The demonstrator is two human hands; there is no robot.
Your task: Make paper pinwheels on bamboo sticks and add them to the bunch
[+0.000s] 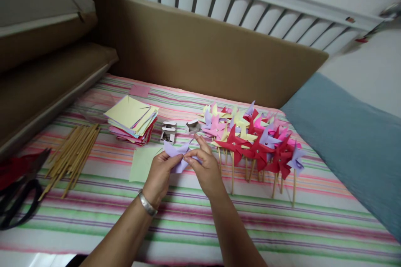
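Observation:
A lavender paper pinwheel (177, 166), partly folded, is held between both hands over the striped cloth. My left hand (161, 173) pinches its near left part between thumb and fingers. My right hand (203, 167) pinches its right side near the centre; whether a pin is between the fingertips cannot be made out. Under and left of the paper lies a light green paper square (142, 164). Just beyond the hands stand a small open white box (168, 132) with small metal pieces inside and another small white box (192, 127).
Finished pinwheels on sticks (257, 146) lie clustered at the right. To the left are stacked coloured paper squares (131, 119), a bundle of wooden sticks (73, 154) and black-handled scissors (23, 196). Behind stands a brown board (200, 54); cushions (50, 71) rise at left.

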